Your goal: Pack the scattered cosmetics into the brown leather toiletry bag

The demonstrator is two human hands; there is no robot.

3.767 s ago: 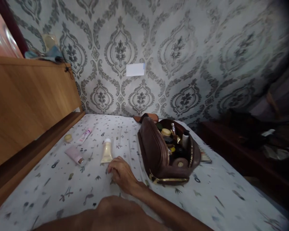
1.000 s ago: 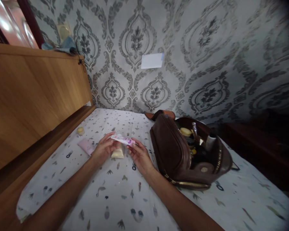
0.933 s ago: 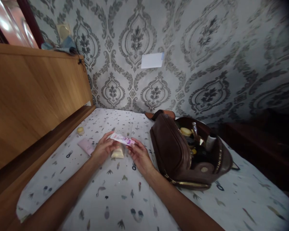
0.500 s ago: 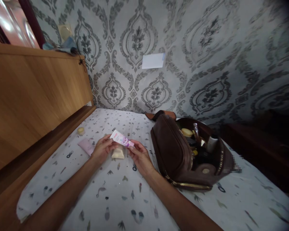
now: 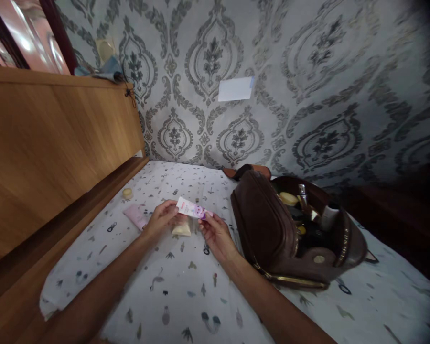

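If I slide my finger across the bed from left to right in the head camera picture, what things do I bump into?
Small round yellow jar → flat pink tube → left hand → white and pink tube held in both hands → right hand → open brown leather pouch full of cosmetics.

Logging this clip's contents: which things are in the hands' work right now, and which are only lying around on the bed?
In hand:
left hand and right hand hold the small white-and-pink tube between them, above the sheet.

Lying about:
cream tube under the hands
pink tube
small yellow jar
open brown toiletry bag
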